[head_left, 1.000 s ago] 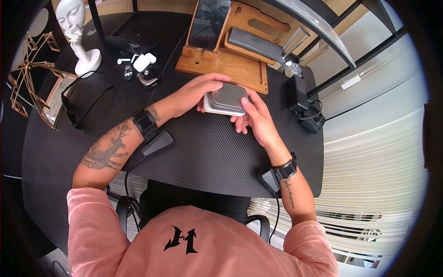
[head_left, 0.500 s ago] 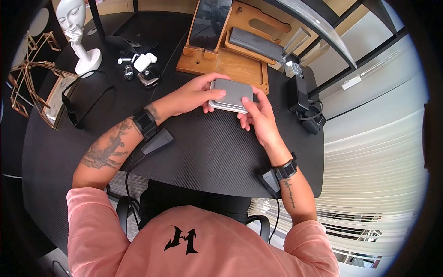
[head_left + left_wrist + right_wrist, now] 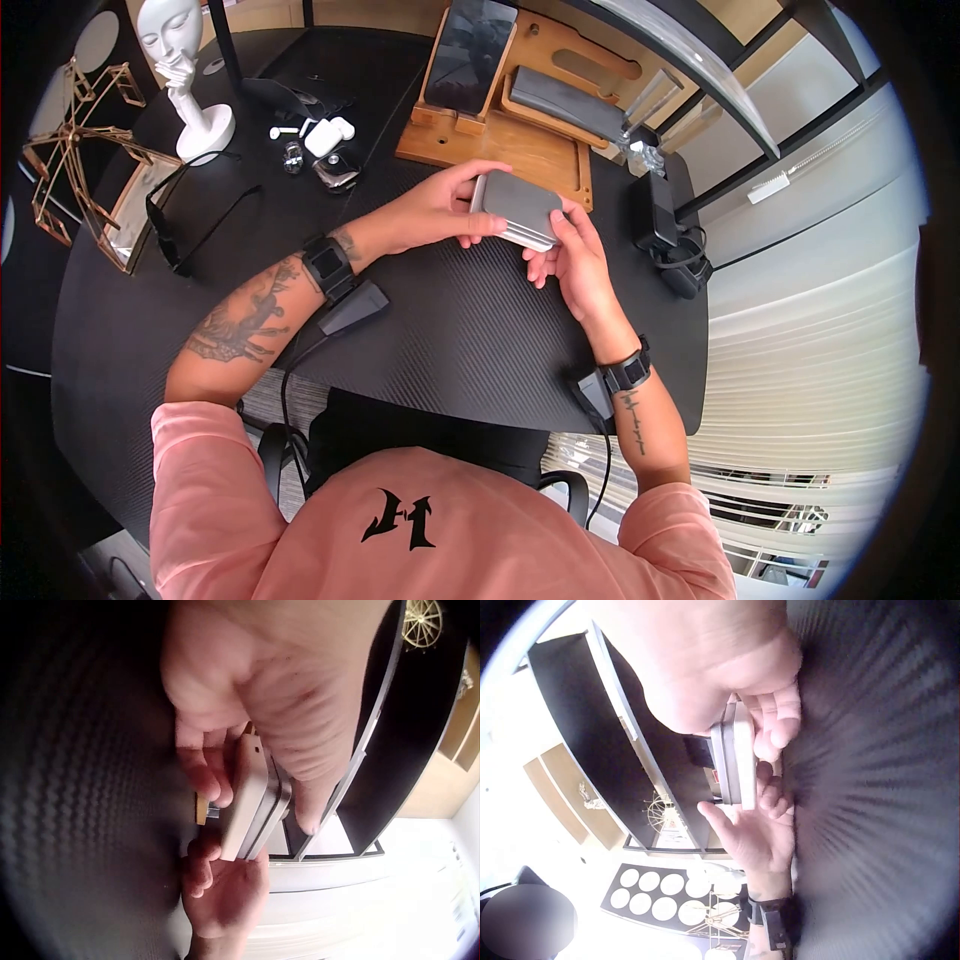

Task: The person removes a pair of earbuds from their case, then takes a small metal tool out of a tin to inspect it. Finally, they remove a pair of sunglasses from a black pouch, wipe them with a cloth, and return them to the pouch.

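Observation:
Between both hands, above the black desk, is a palm-sized flat box with rounded corners. It has a grey top [image 3: 522, 198] and a white lower part [image 3: 246, 796], with a small dark hole in one end. My left hand [image 3: 432, 212] holds its left end, fingers curled at the underside and thumb along the near edge. My right hand [image 3: 582, 258] grips the right end, thumb over the top corner and fingers bent below. From the right wrist view, the left thumb stands out from the grey layer.
Behind the hands stands a wooden organizer [image 3: 545, 160] with a phone [image 3: 470, 55] propped on it. White earbuds and their case [image 3: 323, 138] lie left, near sunglasses [image 3: 180, 235], a white face sculpture [image 3: 205, 130] and a wooden wheel model [image 3: 75, 135]. A black device [image 3: 653, 210] sits right.
The box has shifted a little to the right and turned slightly in the hands. My left thumb has moved from its top to the near edge. The head view has shifted slightly.

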The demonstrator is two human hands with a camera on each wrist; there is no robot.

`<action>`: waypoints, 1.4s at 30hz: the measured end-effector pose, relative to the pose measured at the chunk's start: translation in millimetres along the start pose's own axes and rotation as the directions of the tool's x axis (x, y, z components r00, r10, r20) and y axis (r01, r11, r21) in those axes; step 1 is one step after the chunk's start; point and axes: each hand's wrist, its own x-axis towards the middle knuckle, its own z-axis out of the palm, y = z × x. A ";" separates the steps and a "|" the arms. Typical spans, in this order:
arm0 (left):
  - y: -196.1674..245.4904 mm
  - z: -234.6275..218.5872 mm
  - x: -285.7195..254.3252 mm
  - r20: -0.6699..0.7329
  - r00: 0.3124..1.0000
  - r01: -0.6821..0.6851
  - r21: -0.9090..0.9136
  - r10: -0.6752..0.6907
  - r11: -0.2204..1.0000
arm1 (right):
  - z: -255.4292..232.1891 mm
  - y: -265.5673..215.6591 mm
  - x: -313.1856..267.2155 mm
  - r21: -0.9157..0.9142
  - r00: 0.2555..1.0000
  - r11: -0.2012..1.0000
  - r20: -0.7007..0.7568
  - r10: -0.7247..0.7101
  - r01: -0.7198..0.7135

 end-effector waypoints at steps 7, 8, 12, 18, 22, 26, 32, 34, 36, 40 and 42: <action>-2.6 -3.7 3.0 -0.009 1.000 -0.019 -0.030 0.019 0.999 | -1.7 -4.7 -0.1 -0.080 0.993 0.994 0.086 0.076 -0.069; -3.0 -4.4 2.9 -0.009 1.000 -0.019 -0.030 0.018 0.999 | -3.5 -3.0 1.0 -0.091 0.993 0.994 0.097 0.067 -0.058; -2.7 -6.1 2.7 -0.004 1.000 0.029 -0.020 -0.029 0.999 | 4.5 -1.1 -2.9 -0.263 0.992 0.957 0.042 -0.116 0.123; -0.2 -3.3 1.8 0.018 0.999 0.049 -0.014 -0.049 0.999 | 2.4 2.9 -4.4 -0.601 0.972 0.774 0.018 -0.234 0.198; -1.7 -3.5 2.3 0.039 0.999 0.034 -0.007 -0.033 0.999 | 5.7 -1.5 -6.5 -0.674 0.914 0.657 0.069 -0.401 0.339; -2.5 -2.6 1.2 0.056 0.998 0.022 0.017 -0.023 1.000 | 10.6 -9.3 -10.7 -0.745 0.894 0.551 0.135 -0.427 0.376; -4.6 -6.9 1.9 0.116 0.991 0.067 0.041 -0.071 0.997 | 11.6 -16.6 -12.0 -0.760 0.894 0.521 0.177 -0.411 0.389; -4.0 -6.9 2.1 0.117 0.990 0.071 0.048 -0.077 0.996 | 11.2 -17.0 -11.7 -0.758 0.882 0.507 0.189 -0.432 0.410; -2.1 -6.5 1.5 0.110 0.990 0.081 0.060 -0.087 0.995 | 11.1 -16.0 -10.6 -0.761 0.890 0.516 0.172 -0.422 0.392; -2.4 -7.2 1.3 0.113 0.990 0.075 0.056 -0.081 0.996 | 8.5 -11.5 -7.5 -0.729 0.886 0.555 0.154 -0.438 0.402; -2.2 -5.0 0.6 0.102 0.992 0.071 0.050 -0.076 0.996 | 6.3 -9.7 -6.7 -0.695 0.892 0.594 0.156 -0.424 0.404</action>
